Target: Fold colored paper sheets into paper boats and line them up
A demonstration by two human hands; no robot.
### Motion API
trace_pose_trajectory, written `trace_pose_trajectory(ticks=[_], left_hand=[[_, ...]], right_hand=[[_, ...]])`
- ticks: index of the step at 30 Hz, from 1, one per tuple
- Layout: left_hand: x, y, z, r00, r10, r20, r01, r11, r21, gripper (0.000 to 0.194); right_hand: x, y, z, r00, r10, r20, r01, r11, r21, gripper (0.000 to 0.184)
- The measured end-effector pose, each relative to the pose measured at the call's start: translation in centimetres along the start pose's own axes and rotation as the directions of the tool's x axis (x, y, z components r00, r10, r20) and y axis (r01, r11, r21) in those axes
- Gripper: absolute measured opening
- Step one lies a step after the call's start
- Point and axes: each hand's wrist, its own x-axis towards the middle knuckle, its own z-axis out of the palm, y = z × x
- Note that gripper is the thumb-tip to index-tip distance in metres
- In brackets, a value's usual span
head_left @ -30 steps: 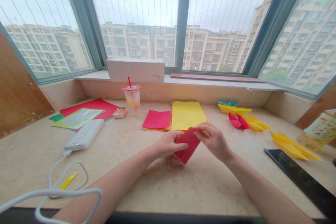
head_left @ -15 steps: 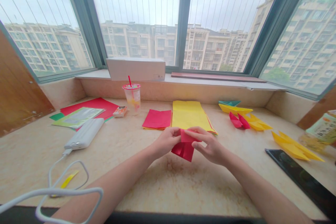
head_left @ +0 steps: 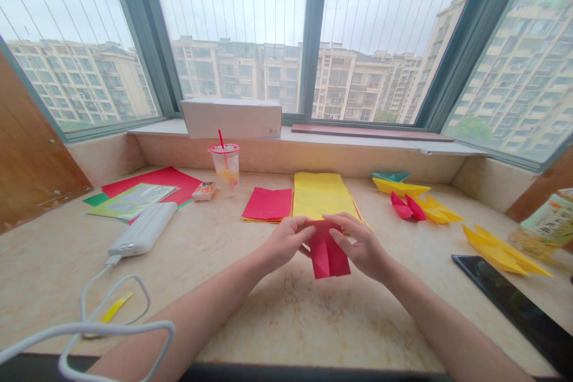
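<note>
A wide window with blue-grey frames rises behind a pale, marbled tabletop, which fills the lower part of the view. On it, beyond the hands, lies a stack of yellow sheets, with a smaller stack of red squares just beside it on the left. Folded yellow boats sit to the right.

The piece of red paper is held over the middle of the tabletop, between the two hands and on the near side of the yellow sheets. It is folded into a small, narrow shape, its plain upper band level between the fingers and its lower part hanging toward the person. A crease runs down the middle of that lower part, and the two halves catch the light differently.

The left hand pinches the upper left corner, thumb on the near face and fingers curled behind. The right hand is loosely bent, its thumb against the near face on the right and its fingertips along the top edge.

The far side of the paper is hidden, as are some left fingertips. Whether its lower edge touches the tabletop is hard to tell. A black phone is cut off at the right.
</note>
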Motion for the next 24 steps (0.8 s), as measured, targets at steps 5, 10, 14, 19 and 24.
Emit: trace_pose_trajectory(ticks=[5,10,14,19,24], left_hand=[[0.24,0.45,-0.28,0.975,0.027,-0.22,-0.061,0.987,-0.149,0.035],[0.35,0.42,-0.42,0.963,0.01,-0.268,-0.066,0.978,-0.2,0.035],[0.36,0.4,-0.44,0.962,-0.001,-0.272,-0.061,0.973,-0.223,0.033],[0.11,0.5,-0.29,0.976,-0.039,-0.212,-0.004,0.981,-0.195,0.033],[-0.2,0.64,0.13,0.993,-0.016,-0.115,0.002,0.993,-0.121,0.033]], right_hand=[[-0.19,0.13,-0.3,0.995,-0.032,0.093,0.034,0.999,-0.025,0.059],[-0.32,0.08,-0.3,0.975,-0.05,0.218,0.063,0.997,-0.053,0.065],[-0.4,0.11,-0.36,0.96,-0.048,0.276,0.07,0.995,-0.07,0.068],[-0.46,-0.25,-0.39,0.953,-0.024,0.302,0.044,0.997,-0.058,0.045],[-0.25,-0.72,-0.53,0.967,-0.032,0.251,0.045,0.998,-0.045,0.023]])
